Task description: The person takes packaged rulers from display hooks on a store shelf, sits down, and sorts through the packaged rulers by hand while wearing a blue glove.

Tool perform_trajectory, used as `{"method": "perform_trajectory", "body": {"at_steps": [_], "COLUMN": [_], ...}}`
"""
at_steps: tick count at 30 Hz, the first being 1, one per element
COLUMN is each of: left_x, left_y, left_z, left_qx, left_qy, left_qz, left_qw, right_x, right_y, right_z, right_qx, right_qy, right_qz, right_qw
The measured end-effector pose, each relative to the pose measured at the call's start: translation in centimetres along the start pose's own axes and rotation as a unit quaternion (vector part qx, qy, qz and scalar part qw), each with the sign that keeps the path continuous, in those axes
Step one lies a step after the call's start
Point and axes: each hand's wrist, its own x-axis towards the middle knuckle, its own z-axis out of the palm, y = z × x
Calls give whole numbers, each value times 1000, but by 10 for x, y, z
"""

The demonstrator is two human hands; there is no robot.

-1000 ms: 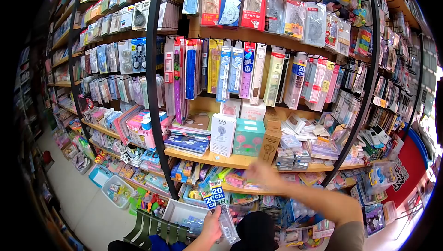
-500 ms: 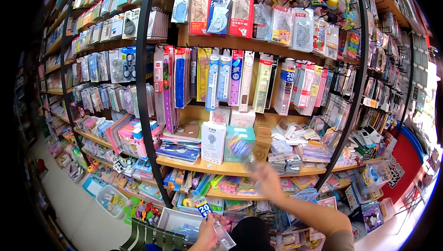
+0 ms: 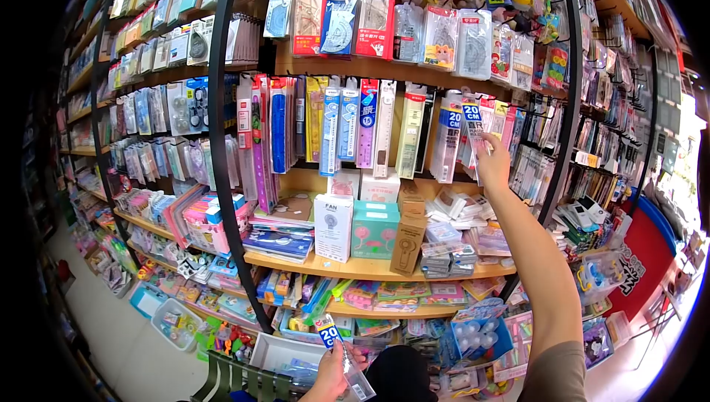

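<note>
My left hand (image 3: 334,372) is low in the view, closed on a clear ruler pack (image 3: 328,332) with a blue "20 CM" label, tilted. My right hand (image 3: 491,159) is raised at the hanging row, its fingers round another "20 CM" ruler pack (image 3: 472,115), held upright. Just left of that pack hang similar ruler packs (image 3: 448,143) on a hook. Red and pink packs (image 3: 499,115) hang behind my right hand, partly covered. Whether the raised pack touches the hook cannot be made out.
A wooden shelf (image 3: 355,267) holds a white fan box (image 3: 333,227), a green box (image 3: 374,230) and a brown box (image 3: 407,235). Black uprights (image 3: 219,106) flank the rack. A white tray (image 3: 270,350) and a green slatted chair (image 3: 248,381) are below.
My right hand has risen from above the lower shelf to the hanging rulers, carrying a ruler pack. My left hand still holds its pack. The view has shifted slightly.
</note>
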Motion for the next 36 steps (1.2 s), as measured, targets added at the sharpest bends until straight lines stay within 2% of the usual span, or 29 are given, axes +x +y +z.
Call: {"method": "perform_trajectory", "body": {"at_steps": [3, 9, 15, 18, 21, 22, 23, 24, 25, 26, 27, 28, 29, 30, 31, 32, 34, 36], "left_x": [1, -2, 0, -5, -7, -6, -5, -5, -4, -2, -1, 1, 3, 4, 5, 6, 7, -5], "left_y": [0, 2, 3, 10, 13, 13, 12, 11, 11, 11, 10, 7, 4, 3, 2, 1, 4, 15], "left_z": [-3, -3, -3, 2, 4, 3, 3, 1, 1, 1, -1, -3, -5, -7, -10, -14, -13, -1], "left_qx": [-1, -13, -26, -54, -72, -75, -77, -68, -58, -47, -51, -55, -59, -49, -38, -27, -10, -20], "left_qy": [-8, -2, -25, -20, -6, -6, -8, -2, 2, 5, 12, 17, 21, 22, 22, 21, -16, -41], "left_qz": [-1, -7, -8, -5, 1, 5, 11, 17, 22, 28, 40, 53, 65, 72, 80, 87, 102, 95], "left_qw": [1000, 1000, 999, 998, 997, 997, 997, 998, 998, 999, 998, 997, 996, 996, 996, 996, 995, 994], "right_x": [-1, -1, 14, -3, -52, -76, -117, -150, -192, -230, -273, -319, -358, -372, -384, -388, -400, -379], "right_y": [-3, 4, 24, 20, 20, 8, 9, -42, -14, -13, -13, -1, 7, -9, -11, -23, -8, -1], "right_z": [-1, 7, 28, 36, 48, 44, 48, 21, 32, 29, 22, 19, 8, -6, -11, -22, -18, -13], "right_qx": [-19, 35, -39, -119, -107, -16, 43, 53, 49, 60, -6, 99, 181, 170, 181, 219, 273, 248], "right_qy": [-10, -16, -141, -137, -174, -317, -323, -438, -519, -613, -680, -756, -721, -751, -757, -739, -682, -660], "right_qz": [6, 30, 42, 22, -128, -33, -53, 18, 5, 0, -8, 46, -2, 36, 16, 122, 126, 195], "right_qw": [1000, 999, 988, 983, 970, 948, 944, 897, 853, 788, 733, 646, 669, 637, 627, 625, 667, 682]}}
